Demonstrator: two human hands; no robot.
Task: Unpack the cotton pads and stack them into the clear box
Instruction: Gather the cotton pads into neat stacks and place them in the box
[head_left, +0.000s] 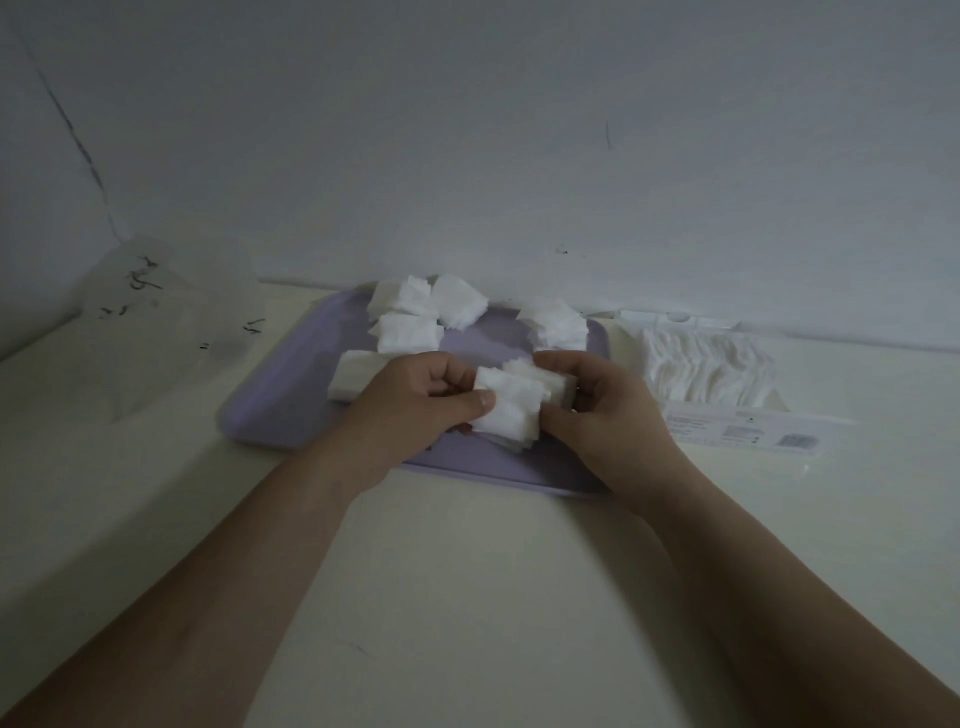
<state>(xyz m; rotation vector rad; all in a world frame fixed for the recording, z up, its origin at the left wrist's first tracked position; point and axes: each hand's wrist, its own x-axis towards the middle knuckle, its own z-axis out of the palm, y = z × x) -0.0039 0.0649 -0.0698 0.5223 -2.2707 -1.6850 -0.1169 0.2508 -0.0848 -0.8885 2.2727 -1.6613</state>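
Over the lilac tray (270, 405) both my hands hold one small stack of white cotton pads (511, 408). My left hand (415, 400) pinches its left edge with thumb on top. My right hand (597, 405) grips its right side with curled fingers. More loose piles of cotton pads (426, 306) lie at the tray's back, another pile (558, 322) at its back right, and a further stack (350, 376) sits partly hidden behind my left hand. The clear box (706, 371) stands right of the tray, filled with pads.
A crumpled clear plastic wrapper (161, 322) with dark print lies at the left against the wall. A flat printed label or lid (753, 431) lies in front of the clear box. The pale tabletop (467, 597) runs toward me; the wall is close behind the tray.
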